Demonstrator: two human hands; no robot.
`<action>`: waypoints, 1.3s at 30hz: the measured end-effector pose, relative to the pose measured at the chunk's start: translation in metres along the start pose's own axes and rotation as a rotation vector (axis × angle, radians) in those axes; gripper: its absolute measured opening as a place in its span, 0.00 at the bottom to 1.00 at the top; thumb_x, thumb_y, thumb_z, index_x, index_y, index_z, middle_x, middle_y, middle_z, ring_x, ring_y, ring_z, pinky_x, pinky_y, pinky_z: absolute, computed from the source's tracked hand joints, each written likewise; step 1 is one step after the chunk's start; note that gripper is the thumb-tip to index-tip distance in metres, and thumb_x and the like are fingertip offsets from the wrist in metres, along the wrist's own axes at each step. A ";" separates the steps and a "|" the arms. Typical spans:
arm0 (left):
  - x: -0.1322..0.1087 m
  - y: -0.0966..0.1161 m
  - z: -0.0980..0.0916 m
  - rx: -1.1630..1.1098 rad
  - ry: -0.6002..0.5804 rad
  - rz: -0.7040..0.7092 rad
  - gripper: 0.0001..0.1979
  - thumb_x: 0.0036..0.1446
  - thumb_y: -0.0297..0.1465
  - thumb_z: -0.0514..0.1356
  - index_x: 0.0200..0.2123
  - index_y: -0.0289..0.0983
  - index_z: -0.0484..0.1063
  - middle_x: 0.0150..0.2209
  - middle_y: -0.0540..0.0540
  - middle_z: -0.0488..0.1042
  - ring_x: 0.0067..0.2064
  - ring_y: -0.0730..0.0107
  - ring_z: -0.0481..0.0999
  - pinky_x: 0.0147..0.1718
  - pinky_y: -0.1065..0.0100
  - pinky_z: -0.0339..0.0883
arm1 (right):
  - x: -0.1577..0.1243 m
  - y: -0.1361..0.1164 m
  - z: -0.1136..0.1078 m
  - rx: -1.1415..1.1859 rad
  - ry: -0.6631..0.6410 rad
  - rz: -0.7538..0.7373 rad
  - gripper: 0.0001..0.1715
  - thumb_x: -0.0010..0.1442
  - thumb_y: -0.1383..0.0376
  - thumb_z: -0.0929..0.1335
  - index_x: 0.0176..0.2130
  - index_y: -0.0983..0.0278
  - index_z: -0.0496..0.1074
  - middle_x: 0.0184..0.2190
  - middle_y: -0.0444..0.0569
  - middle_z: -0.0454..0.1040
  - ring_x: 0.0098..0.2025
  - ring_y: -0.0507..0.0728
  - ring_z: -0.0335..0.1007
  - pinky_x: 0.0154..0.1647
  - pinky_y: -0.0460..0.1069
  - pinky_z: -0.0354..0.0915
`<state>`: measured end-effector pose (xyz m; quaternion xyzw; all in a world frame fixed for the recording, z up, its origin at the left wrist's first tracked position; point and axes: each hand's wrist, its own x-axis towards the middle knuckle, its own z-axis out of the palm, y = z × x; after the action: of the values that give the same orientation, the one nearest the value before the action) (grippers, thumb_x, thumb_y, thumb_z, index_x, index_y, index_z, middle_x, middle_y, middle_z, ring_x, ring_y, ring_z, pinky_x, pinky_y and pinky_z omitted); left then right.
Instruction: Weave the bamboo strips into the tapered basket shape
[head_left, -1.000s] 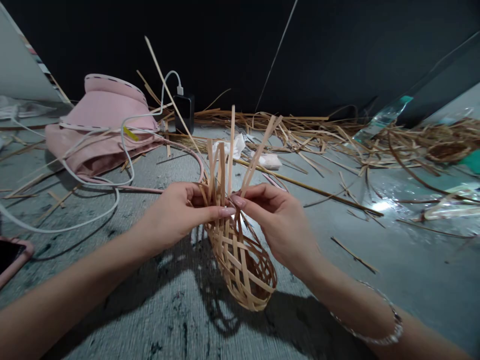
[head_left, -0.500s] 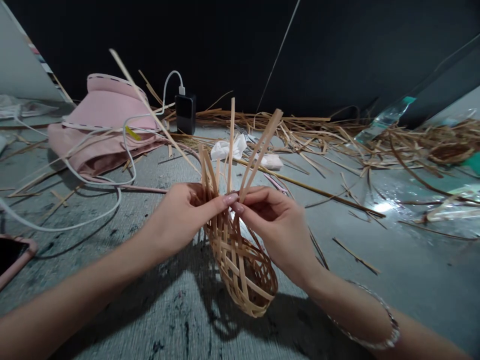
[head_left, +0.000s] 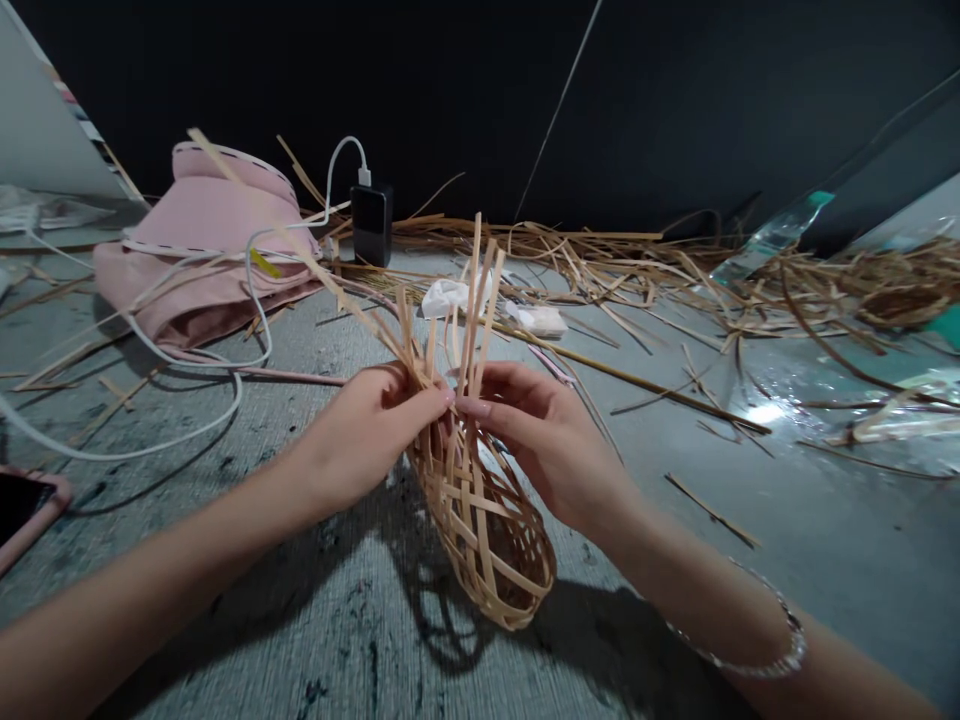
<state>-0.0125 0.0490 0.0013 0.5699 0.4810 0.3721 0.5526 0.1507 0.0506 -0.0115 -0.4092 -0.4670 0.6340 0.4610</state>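
A small woven basket [head_left: 491, 550] of pale flat strips hangs below my hands, its rounded end low and towards me. Loose strip ends [head_left: 474, 300] stand up from its top, and one long strip leans out to the upper left. My left hand [head_left: 367, 430] is closed on the strips at the basket's left side, thumb pressed over them. With thumb and fingers together, my right hand [head_left: 551, 440] pinches strips just to the right of my left thumb tip. The fingertips behind the strips are partly hidden.
A pink visor hat [head_left: 225, 210], white cable and black power bank [head_left: 372, 225] lie at the back left. A phone [head_left: 26, 515] is at the left edge. Scattered strips [head_left: 600, 270] and a plastic bottle [head_left: 772, 240] lie along the dark wall.
The strips at my right fingers have swung left and stand closer together. The long strip's tip has dropped to the left. My right fingertips have shifted slightly left.
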 end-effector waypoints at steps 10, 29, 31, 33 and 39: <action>0.000 0.004 -0.002 -0.044 0.002 0.019 0.05 0.48 0.32 0.61 0.26 0.36 0.70 0.23 0.53 0.72 0.30 0.70 0.73 0.32 0.71 0.66 | 0.003 -0.001 0.001 -0.036 0.019 0.037 0.11 0.44 0.65 0.78 0.28 0.63 0.76 0.25 0.41 0.76 0.28 0.48 0.70 0.32 0.45 0.65; 0.003 0.000 -0.009 0.029 -0.128 -0.015 0.11 0.54 0.34 0.58 0.24 0.36 0.74 0.25 0.49 0.77 0.32 0.67 0.76 0.39 0.66 0.67 | -0.001 0.001 0.000 -0.012 -0.048 0.041 0.09 0.54 0.63 0.73 0.31 0.63 0.70 0.28 0.43 0.72 0.29 0.50 0.69 0.33 0.47 0.66; 0.002 0.000 -0.010 0.047 -0.133 -0.017 0.11 0.54 0.36 0.59 0.26 0.36 0.74 0.26 0.49 0.77 0.34 0.65 0.76 0.40 0.65 0.67 | -0.002 0.000 0.000 0.032 -0.085 0.046 0.09 0.53 0.62 0.73 0.31 0.63 0.70 0.28 0.43 0.73 0.29 0.50 0.70 0.33 0.47 0.66; 0.002 0.000 -0.010 0.055 -0.140 -0.025 0.11 0.53 0.37 0.60 0.26 0.36 0.75 0.27 0.49 0.77 0.34 0.64 0.76 0.39 0.65 0.67 | -0.002 -0.001 0.001 0.033 -0.097 0.043 0.11 0.52 0.62 0.75 0.31 0.62 0.69 0.28 0.42 0.74 0.29 0.50 0.70 0.33 0.47 0.67; 0.006 -0.002 -0.007 -0.043 -0.091 -0.057 0.08 0.50 0.36 0.64 0.30 0.36 0.75 0.28 0.50 0.77 0.34 0.66 0.76 0.38 0.66 0.68 | 0.001 -0.003 0.000 -0.091 -0.059 0.026 0.18 0.45 0.60 0.78 0.29 0.63 0.69 0.26 0.41 0.74 0.28 0.49 0.70 0.31 0.46 0.67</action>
<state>-0.0178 0.0569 -0.0004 0.5603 0.4632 0.3401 0.5965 0.1509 0.0520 -0.0086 -0.4171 -0.5035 0.6297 0.4196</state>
